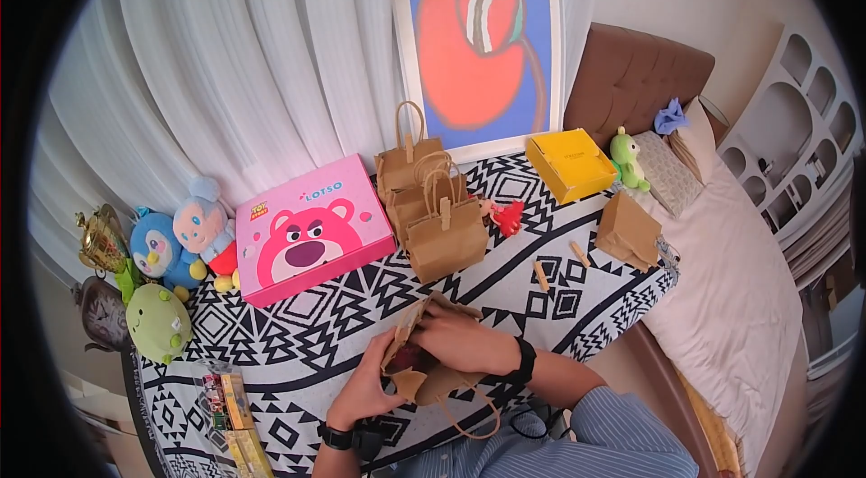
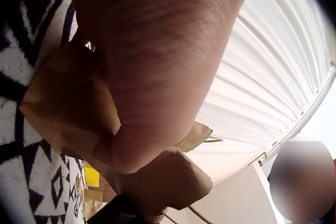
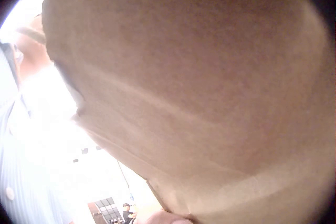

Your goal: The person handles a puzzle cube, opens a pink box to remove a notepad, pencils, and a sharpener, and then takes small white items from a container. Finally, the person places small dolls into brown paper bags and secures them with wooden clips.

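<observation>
A brown kraft paper bag point(image 1: 424, 385) lies tilted at the table's near edge, its mouth towards the person and a twisted handle hanging loose. My left hand point(image 1: 365, 395) grips the bag's left side, the thumb bent over the paper in the left wrist view. Inside the mouth shows a dark red thing point(image 1: 406, 356), mostly hidden. My right hand point(image 1: 474, 343) reaches into the opening from the right, its fingers covered by paper; I cannot tell whether they hold anything. Brown paper point(image 3: 199, 87) fills most of the right wrist view.
Several closed paper bags point(image 1: 444, 239) stand ahead, beside a pink Lotso box point(image 1: 316, 230). Plush toys point(image 1: 161, 323) sit at left. Two wooden clips point(image 1: 541, 276), a yellow box point(image 1: 570, 164) and another paper bag point(image 1: 629, 230) are at right. Small boxes point(image 1: 236, 401) lie front left.
</observation>
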`<state>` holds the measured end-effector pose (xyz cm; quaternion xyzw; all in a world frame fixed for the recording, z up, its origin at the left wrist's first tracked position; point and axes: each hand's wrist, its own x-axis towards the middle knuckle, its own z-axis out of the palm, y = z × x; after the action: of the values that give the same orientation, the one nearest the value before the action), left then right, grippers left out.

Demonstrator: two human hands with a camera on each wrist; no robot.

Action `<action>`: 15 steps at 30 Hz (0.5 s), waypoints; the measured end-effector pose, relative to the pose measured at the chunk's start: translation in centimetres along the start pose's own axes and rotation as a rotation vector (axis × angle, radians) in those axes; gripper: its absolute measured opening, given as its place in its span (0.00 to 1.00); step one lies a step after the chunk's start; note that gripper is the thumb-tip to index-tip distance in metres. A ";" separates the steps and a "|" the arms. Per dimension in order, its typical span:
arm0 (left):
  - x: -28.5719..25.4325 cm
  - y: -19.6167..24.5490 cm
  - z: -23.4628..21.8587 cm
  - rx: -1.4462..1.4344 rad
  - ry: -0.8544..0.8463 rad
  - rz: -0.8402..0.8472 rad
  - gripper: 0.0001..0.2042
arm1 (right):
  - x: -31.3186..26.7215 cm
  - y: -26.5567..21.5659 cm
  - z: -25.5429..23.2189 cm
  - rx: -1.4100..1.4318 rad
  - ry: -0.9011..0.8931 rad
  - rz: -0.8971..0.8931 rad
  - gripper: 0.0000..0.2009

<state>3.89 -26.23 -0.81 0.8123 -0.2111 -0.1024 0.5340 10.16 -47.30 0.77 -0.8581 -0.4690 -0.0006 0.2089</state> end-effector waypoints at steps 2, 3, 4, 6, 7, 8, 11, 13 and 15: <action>0.0 -0.1 0.0 -0.008 -0.005 -0.006 0.48 | 0.0 0.0 0.0 -0.002 -0.002 0.000 0.12; 0.0 -0.2 0.0 -0.017 -0.010 -0.013 0.47 | 0.0 0.0 0.0 -0.002 -0.003 -0.001 0.12; 0.0 -0.1 0.0 -0.017 -0.009 -0.013 0.47 | 0.1 0.0 -0.1 -0.005 0.004 -0.015 0.12; 0.1 0.0 0.0 -0.010 -0.010 -0.007 0.47 | 0.1 -0.1 -0.3 -0.009 0.011 -0.031 0.12; 0.1 0.1 0.0 -0.010 -0.008 -0.007 0.47 | 0.1 -0.2 -0.4 -0.006 -0.002 -0.021 0.12; 0.1 0.1 0.0 -0.011 -0.007 -0.007 0.47 | 0.1 -0.2 -0.5 -0.002 -0.015 -0.011 0.12; 0.2 0.4 0.0 0.000 0.001 0.000 0.46 | 0.1 -0.2 -0.4 -0.017 -0.022 -0.002 0.12; 0.2 0.5 0.1 0.013 0.010 0.005 0.45 | 0.0 -0.4 -0.7 0.011 -0.047 0.021 0.13; 0.2 0.3 0.3 0.039 0.040 0.008 0.44 | -0.1 -0.6 -0.9 0.042 -0.073 0.045 0.13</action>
<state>3.84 -26.68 -0.67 0.8236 -0.2053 -0.0798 0.5227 9.85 -47.45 1.82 -0.8633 -0.4569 0.0451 0.2095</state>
